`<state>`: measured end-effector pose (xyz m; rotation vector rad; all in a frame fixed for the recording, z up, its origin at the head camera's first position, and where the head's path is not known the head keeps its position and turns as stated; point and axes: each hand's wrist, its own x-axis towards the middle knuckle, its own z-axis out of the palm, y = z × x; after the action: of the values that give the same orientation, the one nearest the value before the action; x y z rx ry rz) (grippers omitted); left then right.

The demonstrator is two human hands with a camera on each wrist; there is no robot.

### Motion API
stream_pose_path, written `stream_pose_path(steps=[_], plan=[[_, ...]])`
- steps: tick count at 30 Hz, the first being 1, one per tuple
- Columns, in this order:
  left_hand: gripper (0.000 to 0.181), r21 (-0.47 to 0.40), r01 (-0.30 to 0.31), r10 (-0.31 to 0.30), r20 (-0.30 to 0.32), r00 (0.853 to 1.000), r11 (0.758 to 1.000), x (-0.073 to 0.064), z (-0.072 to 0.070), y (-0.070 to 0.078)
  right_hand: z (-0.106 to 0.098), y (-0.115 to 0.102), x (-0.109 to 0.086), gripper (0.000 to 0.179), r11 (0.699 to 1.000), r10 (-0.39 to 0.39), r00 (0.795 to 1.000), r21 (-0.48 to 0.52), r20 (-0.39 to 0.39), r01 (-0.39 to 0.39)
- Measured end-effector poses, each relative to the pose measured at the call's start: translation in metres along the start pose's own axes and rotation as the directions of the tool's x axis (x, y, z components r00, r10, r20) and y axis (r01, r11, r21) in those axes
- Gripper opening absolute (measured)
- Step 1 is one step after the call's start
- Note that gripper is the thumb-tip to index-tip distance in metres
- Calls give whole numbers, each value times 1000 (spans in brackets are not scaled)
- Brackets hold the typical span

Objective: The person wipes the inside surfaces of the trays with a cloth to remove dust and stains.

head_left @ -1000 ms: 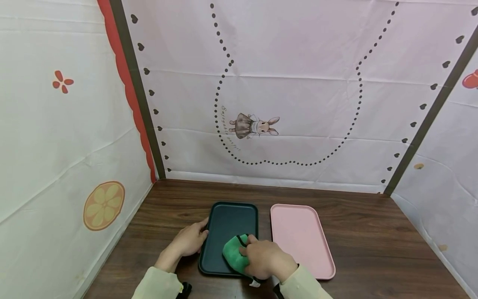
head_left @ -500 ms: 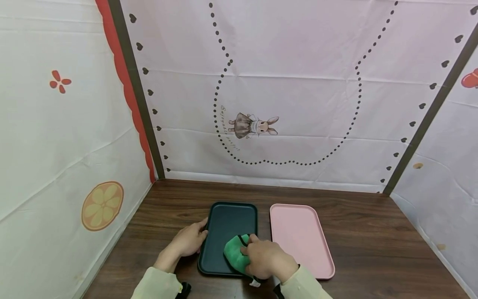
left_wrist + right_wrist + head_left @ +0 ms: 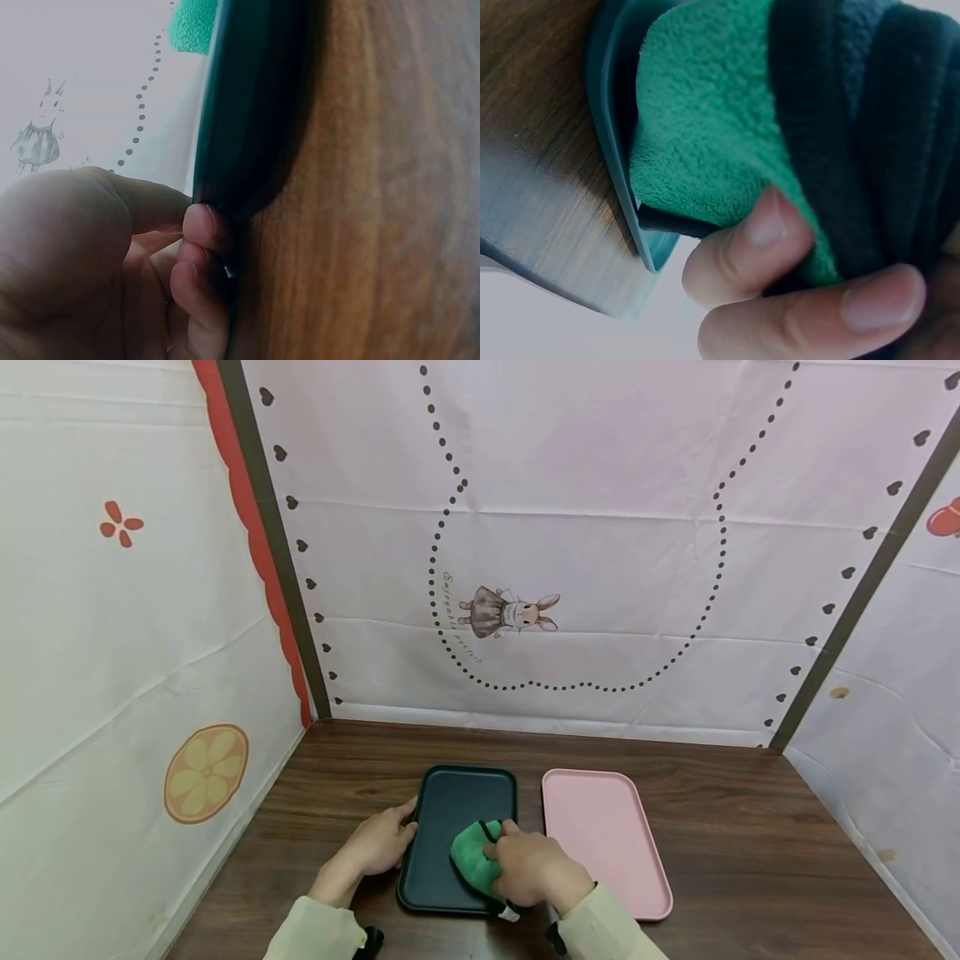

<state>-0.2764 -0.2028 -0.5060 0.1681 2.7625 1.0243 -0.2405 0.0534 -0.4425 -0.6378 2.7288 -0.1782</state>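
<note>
A dark green tray (image 3: 457, 810) lies on the table, and my left hand (image 3: 375, 841) grips its left rim. In the left wrist view the thumb and curled fingers (image 3: 202, 225) pinch the tray's edge. My right hand (image 3: 536, 868) holds a bunched green cloth (image 3: 472, 860) with black edging and a white tag (image 3: 509, 913). The cloth rests on the near right part of the tray. The right wrist view shows the fingers (image 3: 795, 322) curled round the folded fleecy cloth. Its underside is hidden.
A pink tray (image 3: 603, 843) lies just right of the dark green one, beneath the level of the right forearm. Both trays are on a dark wood-grain table (image 3: 720, 827). Printed white sheets (image 3: 570, 568) stand at the back and both sides.
My right hand and the green cloth have shifted slightly forward, away from the near edge of the dark green tray. The left hand keeps its hold, and both trays stay put.
</note>
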Motion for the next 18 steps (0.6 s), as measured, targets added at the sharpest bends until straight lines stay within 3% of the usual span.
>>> stream_pose_path(steps=[18], plan=[[56,-7,2,-1,9,1000,1000,1,0,-1,-3,5,17,56,999,19,1000,33,-23,-18]])
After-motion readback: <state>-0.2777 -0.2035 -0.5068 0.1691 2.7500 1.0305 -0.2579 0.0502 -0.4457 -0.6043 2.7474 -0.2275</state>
